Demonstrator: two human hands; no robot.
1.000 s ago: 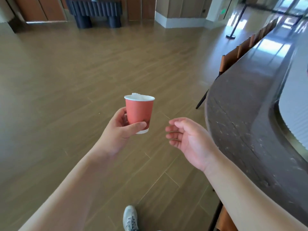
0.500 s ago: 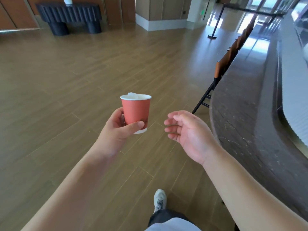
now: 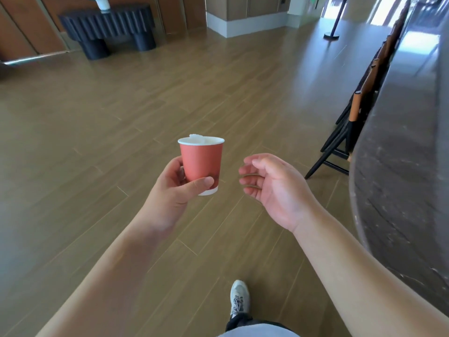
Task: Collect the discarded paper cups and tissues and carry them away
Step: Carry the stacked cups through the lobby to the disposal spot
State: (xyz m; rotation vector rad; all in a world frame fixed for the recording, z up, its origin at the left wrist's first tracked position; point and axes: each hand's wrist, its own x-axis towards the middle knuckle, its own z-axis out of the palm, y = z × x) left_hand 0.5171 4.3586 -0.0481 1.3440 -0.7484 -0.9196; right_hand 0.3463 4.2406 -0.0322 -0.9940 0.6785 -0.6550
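A red paper cup [image 3: 201, 164] with a white rolled rim and a white band at its foot stands upright in mid-air, roughly at the centre of the view, above the wooden floor [image 3: 102, 132]. A crumpled bit of white tissue [image 3: 195, 136] pokes just above the rim on the far left side of the cup's mouth (how much more lies inside cannot be told from this angle). A darker smudge shows low on the cup's red wall, near the thumb.

The left hand [image 3: 173, 190] is wrapped around the lower half of the cup, the thumb pressed across the front near the base and the other fingers curled behind it. The right hand [image 3: 274, 186] hangs just beside the cup without touching it, palm turned toward the cup, fingers loosely curled and holding nothing.

Below the hands, one pale laced shoe [image 3: 239, 297] is planted on the floor planks, with a dark trouser hem above it. To the right, the curved edge of a dark stone table [image 3: 398, 171] sweeps up the side of the view, and black-legged chairs [image 3: 349, 132] with orange-brown backs are tucked along it. Far off against the wall stands a dark ribbed bench [image 3: 109, 23] on two round legs, with a white object [image 3: 102, 2] resting on top.
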